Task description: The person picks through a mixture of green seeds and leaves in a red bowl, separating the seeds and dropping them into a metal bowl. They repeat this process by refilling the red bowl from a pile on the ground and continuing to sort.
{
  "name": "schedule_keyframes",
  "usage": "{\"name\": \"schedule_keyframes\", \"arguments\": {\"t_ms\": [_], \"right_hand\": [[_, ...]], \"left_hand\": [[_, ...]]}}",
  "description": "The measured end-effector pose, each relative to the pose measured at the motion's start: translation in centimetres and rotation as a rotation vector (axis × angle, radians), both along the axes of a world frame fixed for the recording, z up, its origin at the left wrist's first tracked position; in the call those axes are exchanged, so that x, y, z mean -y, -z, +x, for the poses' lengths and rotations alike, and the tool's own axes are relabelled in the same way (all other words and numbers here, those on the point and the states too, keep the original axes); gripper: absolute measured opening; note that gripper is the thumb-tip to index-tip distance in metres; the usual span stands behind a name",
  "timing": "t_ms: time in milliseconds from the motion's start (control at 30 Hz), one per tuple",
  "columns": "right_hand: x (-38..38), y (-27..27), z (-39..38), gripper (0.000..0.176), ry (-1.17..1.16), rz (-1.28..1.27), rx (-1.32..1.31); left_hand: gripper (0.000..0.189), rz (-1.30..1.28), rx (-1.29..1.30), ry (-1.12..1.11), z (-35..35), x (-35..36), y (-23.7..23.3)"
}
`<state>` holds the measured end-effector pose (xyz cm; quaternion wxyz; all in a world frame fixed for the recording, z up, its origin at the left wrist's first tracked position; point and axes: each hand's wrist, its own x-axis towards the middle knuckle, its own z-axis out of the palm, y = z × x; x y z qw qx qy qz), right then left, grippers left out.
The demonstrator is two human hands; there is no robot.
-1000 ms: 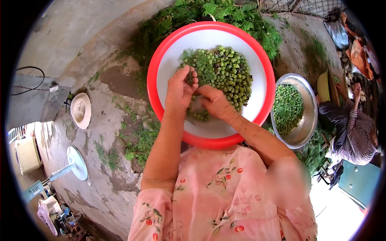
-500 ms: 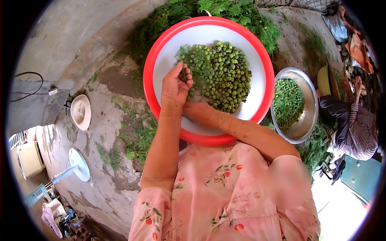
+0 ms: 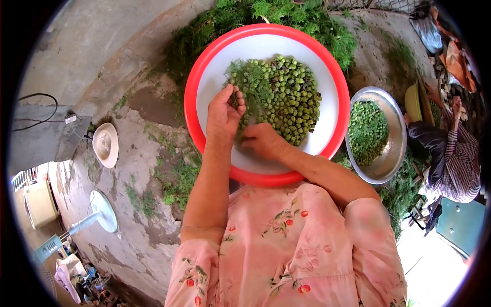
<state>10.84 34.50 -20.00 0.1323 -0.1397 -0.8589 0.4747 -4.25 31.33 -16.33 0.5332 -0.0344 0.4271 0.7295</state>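
Note:
A large white basin with a red rim [image 3: 266, 179] sits in front of me, holding a heap of small round green fruits [image 3: 294, 97], some of them dark. My left hand [image 3: 225, 112] is closed at the basin's left side, its fingers curled round a feathery green sprig [image 3: 248, 82] that spreads over the edge of the heap. Low in the basin, just right of the left hand, is my right hand [image 3: 263, 140]. Its fingers point left below the sprig and are smeared by motion, so what they hold does not show.
To the right stands a metal bowl [image 3: 391, 148] with smaller green pieces. Cut green branches [image 3: 317, 25] lie behind the basin. A pale hat [image 3: 105, 145] and a standing fan [image 3: 104, 211] are at left. Another person [image 3: 455, 163] sits at far right, beside a yellow-green container [image 3: 412, 102].
My right hand has moved up and away from the left wrist, so more of it shows. The left hand stays nearly in place with the sprig. The view has shifted slightly.

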Motion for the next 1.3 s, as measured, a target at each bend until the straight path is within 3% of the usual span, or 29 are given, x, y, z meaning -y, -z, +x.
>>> {"name": "schedule_keyframes", "arguments": {"t_ms": [100,233,333,467,667,733,933,1067,1233,1300], "right_hand": [[-1.8,-2.5,0.6,0.011,0.21,-0.707,0.267],[-3.6,-2.8,1.3,0.013,0.416,-0.855,0.176],[-3.7,-3.0,1.6,0.013,0.524,-1.11,0.004],[-4.0,-2.5,1.8,0.009,0.549,-1.13,0.023],[-3.6,-2.1,1.6,0.009,0.522,-0.817,0.083],[-3.3,-2.4,1.6,0.015,0.512,-0.817,0.067],[-3.5,-4.0,1.2,0.026,0.592,-0.712,0.07],[-3.7,-4.0,1.1,0.028,0.699,-0.69,0.08],[-3.8,-4.0,1.6,0.017,0.651,-0.758,0.046],[-4.1,-3.6,1.8,0.015,0.643,-0.782,0.067]], "left_hand": [[0.013,-0.053,-0.032,0.014,0.6,0.0,-0.3],[0.012,-0.115,-0.085,0.086,1.8,-0.4,-0.3],[0.013,-0.17,-0.124,0.146,2.2,-0.1,0.2],[0.014,-0.206,-0.125,0.151,2.6,0.0,0.2],[0.015,-0.201,-0.194,0.193,3.3,0.0,0.5],[0.018,-0.174,-0.265,0.245,3.2,0.1,0.9],[0.037,-0.103,-0.438,0.44,4.2,-0.1,-0.3],[0.06,-0.047,-0.403,0.461,4.9,-0.2,-1.1],[0.076,-0.007,-0.25,0.539,4.7,-0.2,-2.7],[0.071,0.031,-0.252,0.49,4.7,-0.2,-2.2]]}}
